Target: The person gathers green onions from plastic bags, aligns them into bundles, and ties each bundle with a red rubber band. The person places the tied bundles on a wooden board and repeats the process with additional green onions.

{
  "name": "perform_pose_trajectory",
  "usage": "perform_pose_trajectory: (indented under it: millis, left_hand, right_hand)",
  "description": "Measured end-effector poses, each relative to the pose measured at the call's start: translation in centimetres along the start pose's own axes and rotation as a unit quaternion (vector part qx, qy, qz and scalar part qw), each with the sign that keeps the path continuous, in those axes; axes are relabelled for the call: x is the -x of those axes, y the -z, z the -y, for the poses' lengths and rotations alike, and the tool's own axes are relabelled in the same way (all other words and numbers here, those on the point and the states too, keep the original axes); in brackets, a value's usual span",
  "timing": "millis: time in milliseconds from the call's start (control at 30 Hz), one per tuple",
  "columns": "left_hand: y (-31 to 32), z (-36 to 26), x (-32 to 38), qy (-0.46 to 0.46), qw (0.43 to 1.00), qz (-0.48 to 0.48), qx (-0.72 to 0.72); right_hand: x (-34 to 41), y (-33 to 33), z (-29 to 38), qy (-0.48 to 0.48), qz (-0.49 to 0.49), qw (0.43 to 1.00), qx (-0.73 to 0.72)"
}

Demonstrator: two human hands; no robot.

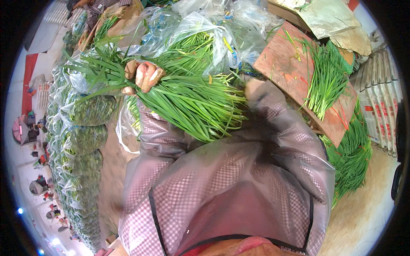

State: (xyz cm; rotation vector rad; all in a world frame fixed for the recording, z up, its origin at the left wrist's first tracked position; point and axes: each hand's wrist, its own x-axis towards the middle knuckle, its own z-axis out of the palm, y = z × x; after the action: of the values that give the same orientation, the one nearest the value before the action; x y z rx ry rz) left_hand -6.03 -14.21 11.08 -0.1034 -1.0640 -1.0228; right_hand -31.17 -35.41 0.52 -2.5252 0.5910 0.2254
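My left hand [145, 76] is closed around the leafy part of a bundle of long green leafy stalks [195, 105], which look like garlic chives. Their pale cut ends point right, towards my right sleeve. My right hand [256, 91] is by those ends, partly hidden by its sleeve and shadow; its fingers cannot be made out. Just beyond the bundle, an open clear plastic bag [221, 35] holds more green stalks [192, 51]. On a reddish board [285, 60] at the right lies another bunch of stalks [326, 76], with red ties near it.
Filled clear bags of greens [89, 137] stand in a long row at the left. Tied green bunches [352, 160] lie beneath the board's right side. Another person's striped sleeve [96, 12] is at the top left. Stacked crates or racks [381, 105] stand far right.
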Motion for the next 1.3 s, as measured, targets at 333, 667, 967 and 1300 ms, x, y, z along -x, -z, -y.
perform_pose_trajectory:
  millis: [333,667,967,1300]
  left_hand:
    - [0.1,0.8,-1.0,0.009,1.000,0.017,0.011]
    - [0.3,-1.9,0.1,0.041,0.998,0.009,-0.053]
    - [-0.1,2.5,-1.9,-0.044,0.994,-0.095,0.030]
    - [2.4,-1.7,3.2,-0.139,0.915,-0.366,0.093]
  right_hand:
    - [-1.0,4.4,2.8,0.068,0.039,0.963,-0.256]
    - [1.4,3.7,-2.7,0.031,0.071,0.996,-0.039]
    - [-3.4,3.2,4.4,0.264,0.137,0.820,-0.488]
    - [-2.7,-1.9,-3.5,0.237,0.247,0.824,-0.452]
